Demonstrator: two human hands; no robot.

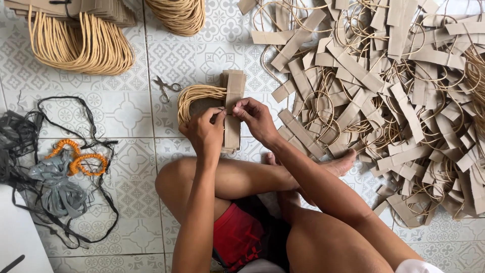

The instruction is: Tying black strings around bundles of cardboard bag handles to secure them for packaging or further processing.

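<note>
I sit cross-legged on a patterned tile floor. A stack of brown paper handle strips [233,91] with tan cord loops [194,96] fanning to the left lies in front of my knees. My left hand [204,132] grips the stack from the left side, fingers closed at its middle. My right hand [256,119] pinches the same stack from the right, thumb and fingers pressed on the top strip. Both hands meet over the stack's middle and hide it there.
A big loose heap of paper strips with cord loops [384,96] fills the right. Small scissors [165,89] lie left of the stack. Bundled handle stacks [81,35] sit top left, another bundle [179,14] top centre. Black straps, grey plastic and orange rings [65,162] lie at left.
</note>
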